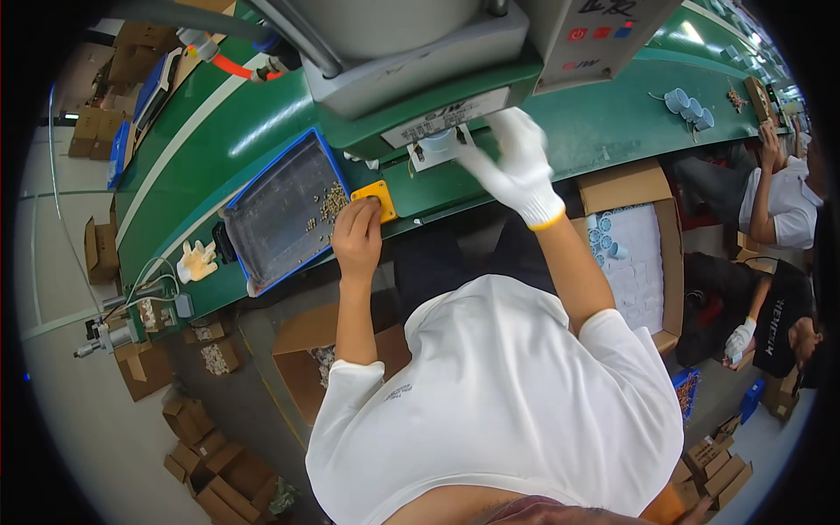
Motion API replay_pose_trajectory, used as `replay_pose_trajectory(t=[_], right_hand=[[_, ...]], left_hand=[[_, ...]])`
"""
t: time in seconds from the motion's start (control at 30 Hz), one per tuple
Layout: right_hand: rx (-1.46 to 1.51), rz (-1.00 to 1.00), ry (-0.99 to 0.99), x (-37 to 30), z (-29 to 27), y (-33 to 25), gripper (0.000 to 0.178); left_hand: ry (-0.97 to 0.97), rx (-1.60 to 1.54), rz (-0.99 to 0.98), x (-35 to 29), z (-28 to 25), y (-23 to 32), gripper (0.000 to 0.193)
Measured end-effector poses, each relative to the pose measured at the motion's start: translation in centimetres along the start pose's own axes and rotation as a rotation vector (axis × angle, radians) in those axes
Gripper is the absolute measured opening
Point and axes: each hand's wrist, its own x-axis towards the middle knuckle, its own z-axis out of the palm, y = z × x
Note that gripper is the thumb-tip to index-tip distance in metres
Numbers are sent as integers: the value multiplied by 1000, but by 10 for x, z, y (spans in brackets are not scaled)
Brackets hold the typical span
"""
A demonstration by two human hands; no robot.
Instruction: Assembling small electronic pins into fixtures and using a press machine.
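Observation:
My bare left hand is at the near edge of a yellow box, its bent fingers close together over it. Anything pinched under the fingertips is hidden. My right hand, in a white glove with a yellow cuff, is beside the press fixture with fingers and thumb spread, slightly smeared by motion. Just left of its thumb, a light-blue round part sits on a pale plate beneath the green press head. A blue-rimmed tray with small brass-coloured pieces stands left of the yellow box.
A glove lies left of the tray. Below my right forearm, an open carton holds light-blue parts. Several blue cups stand on the green bench to the right. Two other people work at the far right.

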Motion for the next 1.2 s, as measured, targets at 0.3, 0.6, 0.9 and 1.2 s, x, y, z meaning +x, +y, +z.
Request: replay_pose_trajectory(t=[0.3, 0.6, 0.9, 1.2], right_hand=[[-229, -192, 145, -49, -28, 79, 15], [-110, -251, 318, -78, -9, 106, 17], [-54, -187, 299, -102, 7, 127, 19], [-72, -169, 285, -105, 7, 129, 20]], left_hand=[[37, 159, 34, -3, 13, -7, 12], [-70, 174, 15, 2, 5, -1, 14], [-6, 116, -28, -3, 6, -2, 11], [37, 37, 8, -4, 12, -7, 11]])
